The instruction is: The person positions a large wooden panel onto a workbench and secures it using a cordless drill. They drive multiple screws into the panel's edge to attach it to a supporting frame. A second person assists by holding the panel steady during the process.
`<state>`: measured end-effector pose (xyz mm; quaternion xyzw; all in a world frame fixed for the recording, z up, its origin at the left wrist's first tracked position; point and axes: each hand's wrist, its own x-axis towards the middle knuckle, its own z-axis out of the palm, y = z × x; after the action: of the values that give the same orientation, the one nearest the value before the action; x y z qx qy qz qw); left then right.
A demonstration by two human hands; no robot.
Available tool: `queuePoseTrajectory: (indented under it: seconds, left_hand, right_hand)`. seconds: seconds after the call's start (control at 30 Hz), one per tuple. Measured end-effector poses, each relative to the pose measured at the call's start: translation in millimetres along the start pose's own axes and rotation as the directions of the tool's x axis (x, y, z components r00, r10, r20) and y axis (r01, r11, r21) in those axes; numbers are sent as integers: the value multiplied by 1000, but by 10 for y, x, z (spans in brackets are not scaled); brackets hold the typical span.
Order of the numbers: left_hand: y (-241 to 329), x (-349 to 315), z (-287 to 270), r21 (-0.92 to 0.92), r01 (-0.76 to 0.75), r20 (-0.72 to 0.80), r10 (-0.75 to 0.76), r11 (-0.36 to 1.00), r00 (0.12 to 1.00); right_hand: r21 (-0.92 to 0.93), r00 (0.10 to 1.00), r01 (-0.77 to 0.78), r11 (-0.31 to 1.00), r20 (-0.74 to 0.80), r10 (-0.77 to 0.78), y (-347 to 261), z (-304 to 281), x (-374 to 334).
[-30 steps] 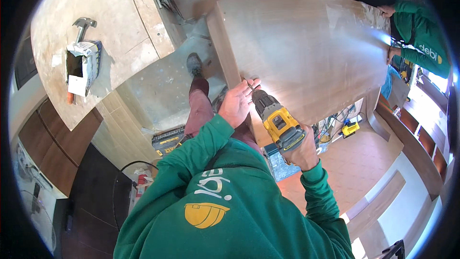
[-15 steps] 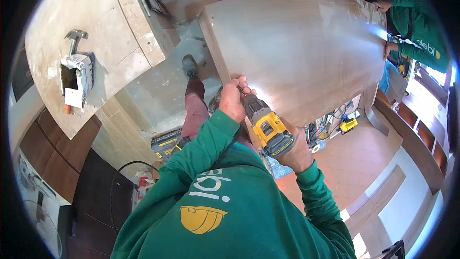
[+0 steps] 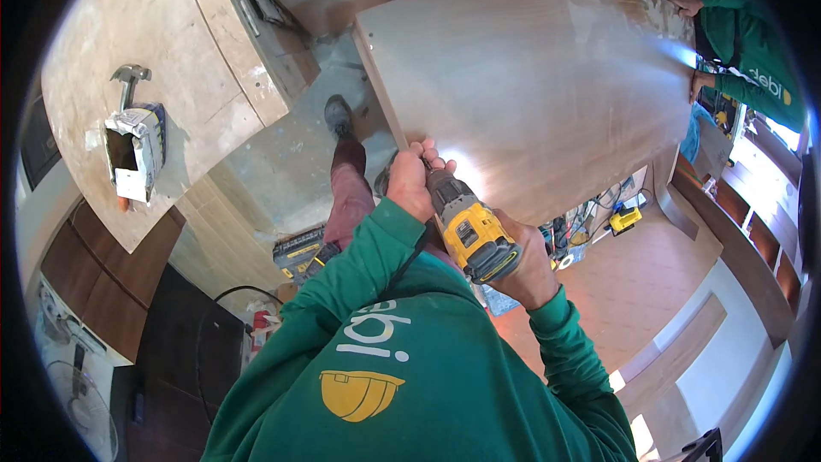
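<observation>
My right hand [image 3: 528,267] grips a yellow and black cordless drill [image 3: 472,231], its nose pointing away from me at the near left edge of a large wooden panel [image 3: 530,94]. A bright light falls on the panel beside the nose. My left hand [image 3: 412,184] is closed at that same edge, its fingers pressed together right by the drill's tip. Whatever lies between those fingers is too small and hidden to make out. At the panel's far right end, another person's hands [image 3: 699,84] rest on it.
A pale wooden worktop [image 3: 197,77] on the left bears a claw hammer [image 3: 130,77] and a torn open box [image 3: 137,150]. A black and yellow toolbox [image 3: 299,252] stands on the floor near my leg. Cables and tools [image 3: 577,227] lie beyond the panel's right edge.
The drill's rear has shifted slightly left, with my right hand still around it. The panel's left side face looks narrower. My left hand stays by the drill's tip.
</observation>
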<state>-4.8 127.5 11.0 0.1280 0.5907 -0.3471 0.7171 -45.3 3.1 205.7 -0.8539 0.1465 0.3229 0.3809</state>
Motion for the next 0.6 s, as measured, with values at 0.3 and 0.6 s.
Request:
queuePoseTrajectory:
  seconds: [0.3,0.6]
  left_hand:
    - [20,-211,72,97,-50,59,45,994,997]
    - [-99,112,-603,716,-596,254,660,363,707]
  right_hand:
    - [-16,1000,3,1000,-10,-3,6,5,53]
    - [-31,1000,16,999,20,-15,25,-29,57]
